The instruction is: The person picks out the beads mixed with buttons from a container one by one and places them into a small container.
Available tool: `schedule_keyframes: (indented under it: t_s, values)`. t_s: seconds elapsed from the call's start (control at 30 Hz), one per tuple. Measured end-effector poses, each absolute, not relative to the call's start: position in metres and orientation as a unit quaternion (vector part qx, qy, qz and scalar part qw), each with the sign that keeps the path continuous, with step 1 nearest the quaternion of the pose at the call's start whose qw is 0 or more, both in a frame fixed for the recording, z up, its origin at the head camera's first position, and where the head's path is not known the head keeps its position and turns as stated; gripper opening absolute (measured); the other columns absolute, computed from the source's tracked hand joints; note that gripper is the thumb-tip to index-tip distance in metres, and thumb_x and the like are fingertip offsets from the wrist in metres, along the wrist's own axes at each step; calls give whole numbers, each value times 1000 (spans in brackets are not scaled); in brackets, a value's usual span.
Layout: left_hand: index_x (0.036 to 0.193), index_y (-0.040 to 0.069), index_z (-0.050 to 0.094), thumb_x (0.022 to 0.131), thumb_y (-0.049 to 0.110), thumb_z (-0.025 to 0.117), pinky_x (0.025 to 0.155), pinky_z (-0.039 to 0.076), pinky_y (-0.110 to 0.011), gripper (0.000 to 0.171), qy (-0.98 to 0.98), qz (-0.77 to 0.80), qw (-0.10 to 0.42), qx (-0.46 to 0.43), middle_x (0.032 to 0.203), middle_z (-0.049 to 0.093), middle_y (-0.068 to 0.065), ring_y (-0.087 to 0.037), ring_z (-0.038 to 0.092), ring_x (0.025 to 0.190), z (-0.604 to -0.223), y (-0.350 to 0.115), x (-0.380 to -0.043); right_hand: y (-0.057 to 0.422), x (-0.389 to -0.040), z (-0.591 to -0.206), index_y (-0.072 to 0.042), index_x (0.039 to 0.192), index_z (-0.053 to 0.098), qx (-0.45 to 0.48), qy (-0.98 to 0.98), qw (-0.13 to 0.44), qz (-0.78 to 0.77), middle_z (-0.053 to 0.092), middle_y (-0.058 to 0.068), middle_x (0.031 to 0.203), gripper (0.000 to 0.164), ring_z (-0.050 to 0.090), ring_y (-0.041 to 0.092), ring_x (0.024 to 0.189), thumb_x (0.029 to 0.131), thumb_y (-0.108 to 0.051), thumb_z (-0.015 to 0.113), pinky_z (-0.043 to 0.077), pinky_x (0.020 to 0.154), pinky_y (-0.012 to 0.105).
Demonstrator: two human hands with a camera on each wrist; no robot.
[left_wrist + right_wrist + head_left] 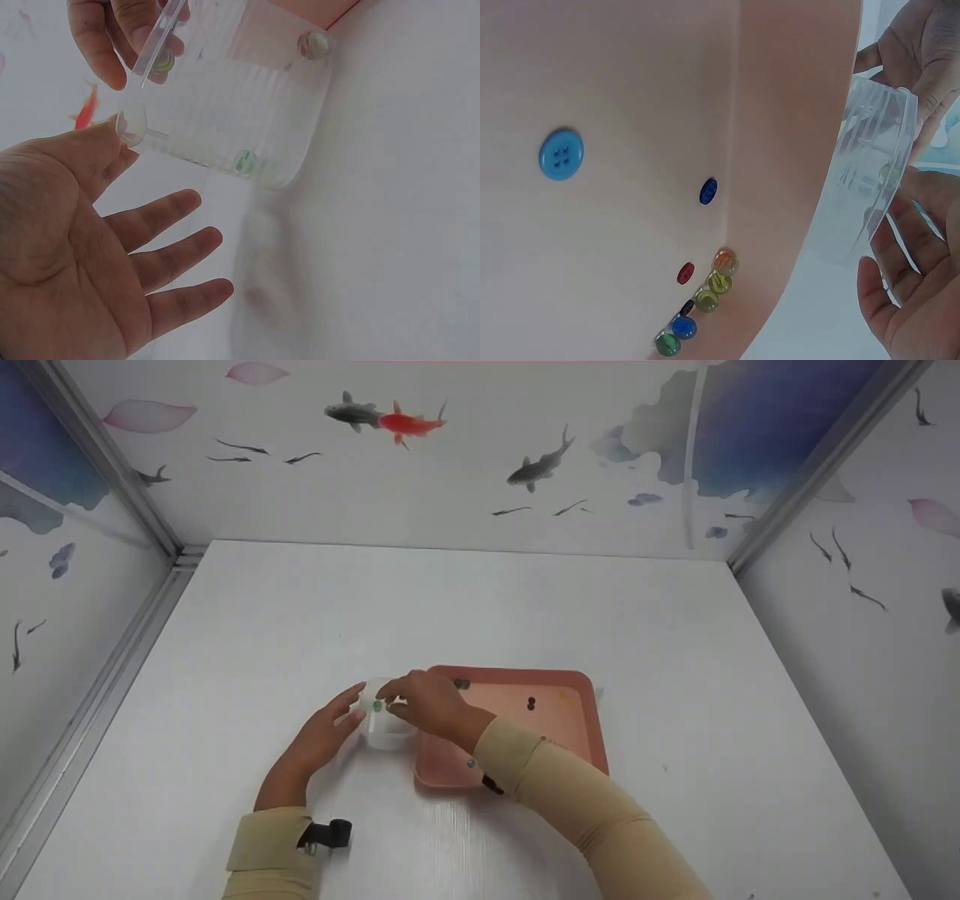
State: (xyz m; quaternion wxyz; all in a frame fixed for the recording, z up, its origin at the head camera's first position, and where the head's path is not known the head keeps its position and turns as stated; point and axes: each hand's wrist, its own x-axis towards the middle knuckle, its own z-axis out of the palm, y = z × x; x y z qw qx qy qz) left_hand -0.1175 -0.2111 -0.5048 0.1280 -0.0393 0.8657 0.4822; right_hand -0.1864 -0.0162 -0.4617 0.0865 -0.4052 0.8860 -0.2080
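A clear plastic box (217, 97) stands beside the tray, tilted in the left wrist view by the camera's angle. My left hand (327, 735) holds its rim between thumb and index finger, the other fingers (176, 255) stretched out. My right hand (431, 705) reaches over the box, and its fingertips seem to pinch a yellow-green marble (163, 62) just inside the rim. A green marble (245, 161) and a reddish-white marble (313, 45) lie low in the box.
The pink tray (592, 712) stands right of the box, under my right forearm. It holds a light blue button (561, 154), a dark blue button (708, 190), a red button (685, 272) and several marbles (706, 301) along its edge. Printed panels (450, 472) wall the white table.
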Motion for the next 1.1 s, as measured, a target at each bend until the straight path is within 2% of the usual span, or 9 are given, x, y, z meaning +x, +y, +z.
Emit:
schedule_keyframes:
  t_s: [0.37,0.67,1.1]
  values:
    - [153,20,28,102,39,45,110,27,-62,58,863,485,131,-50,156,29,-16,-43,24,142,-506,-210,-118,-16,-187,-464,-18,119,71,-410,894,85,-161,72,-6,107,27,64,12,100,92,-18,68,53,82,24]
    - [153,16,28,103,32,45,110,25,-63,55,862,491,123,-34,156,29,-18,-45,24,141,-508,-212,-118,-14,-187,-464,-16,123,69,-423,887,65,-175,68,-4,119,31,61,13,113,92,-16,68,50,94,25]
    - [153,15,28,103,33,45,110,25,-63,55,864,487,122,-35,154,30,-19,-45,24,141,-509,-212,-118,-9,-186,-464,-16,123,67,-456,871,-29,-179,67,-3,121,32,60,13,116,91,-17,69,48,97,25]
